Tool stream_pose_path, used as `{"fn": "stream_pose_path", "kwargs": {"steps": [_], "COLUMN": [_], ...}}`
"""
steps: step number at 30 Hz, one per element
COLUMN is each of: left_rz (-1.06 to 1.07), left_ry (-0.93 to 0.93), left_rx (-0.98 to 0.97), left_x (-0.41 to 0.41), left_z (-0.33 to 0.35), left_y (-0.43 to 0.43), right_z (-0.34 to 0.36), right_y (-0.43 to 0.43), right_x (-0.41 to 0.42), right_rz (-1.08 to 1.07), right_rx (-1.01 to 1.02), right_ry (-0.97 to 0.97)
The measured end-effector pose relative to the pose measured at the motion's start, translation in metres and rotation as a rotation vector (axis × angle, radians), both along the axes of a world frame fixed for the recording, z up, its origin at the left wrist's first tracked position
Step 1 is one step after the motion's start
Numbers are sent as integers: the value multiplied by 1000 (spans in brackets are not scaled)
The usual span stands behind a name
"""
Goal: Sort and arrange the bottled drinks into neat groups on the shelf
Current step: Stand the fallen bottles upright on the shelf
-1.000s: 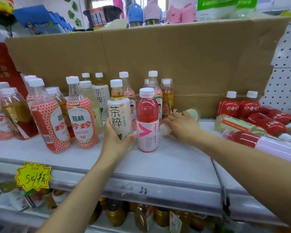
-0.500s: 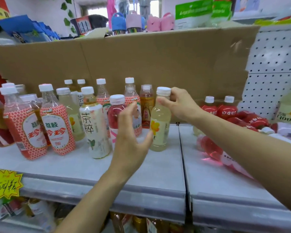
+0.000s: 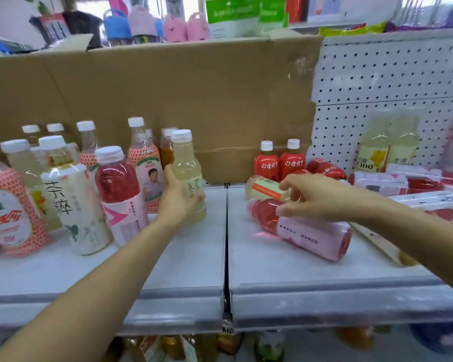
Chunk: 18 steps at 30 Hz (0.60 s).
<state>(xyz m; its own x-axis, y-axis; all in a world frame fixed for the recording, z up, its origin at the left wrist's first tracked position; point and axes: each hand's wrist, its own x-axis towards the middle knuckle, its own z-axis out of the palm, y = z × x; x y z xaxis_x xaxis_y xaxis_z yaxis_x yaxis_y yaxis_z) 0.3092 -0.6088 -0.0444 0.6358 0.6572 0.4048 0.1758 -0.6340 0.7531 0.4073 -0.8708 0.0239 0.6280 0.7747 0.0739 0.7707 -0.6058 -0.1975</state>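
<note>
My left hand (image 3: 179, 202) is wrapped around the lower body of an upright pale yellow bottle (image 3: 186, 165) with a white cap, at the right end of the standing group. Just left of it stand a pink drink bottle (image 3: 118, 189) and a white tea bottle (image 3: 73, 205). My right hand (image 3: 317, 195) hovers with fingers spread over two lying bottles: a pale one with a red-and-green label (image 3: 263, 188) and a pink-labelled red one (image 3: 306, 232). Its fingertips touch the pale lying bottle, with no grip closed on it.
Two small red bottles (image 3: 279, 163) stand at the back, with more red ones lying beside them. Yellow bottles (image 3: 377, 150) stand at the far right by the pegboard (image 3: 390, 87). A cardboard sheet (image 3: 168, 95) backs the grey shelf (image 3: 285, 275), split by a seam (image 3: 226, 244).
My right hand let go of the pale yellow bottle's cap and moved right to the lying bottles. My left hand closed around the yellow bottle. The view shifted right.
</note>
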Motion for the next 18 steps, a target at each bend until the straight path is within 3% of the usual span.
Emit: {"fn": "stream_pose_path", "kwargs": {"steps": [4,7,13,16,18], "left_rz": [185,88,-217,-220,-164], "left_ry": [-105,-176,-85,-160,-253], "left_rx": [12,-146,-700,-738,-697], "left_x": [-2,-2,3,11,14], "left_z": [3,5,1,7,7], "left_y": [-46,-86,-134,-147,-149], "right_z": [-30,-47,-52,-63,-64], "right_y": [-23,-19,-21,-11,-6], "right_x": [-6,-12,-11,-23,-22], "right_rz": [-36,-40,-23,129,222], "right_rx": [-98,-95,253,528,609], "right_ry": [-236,-275,35,149,187]}}
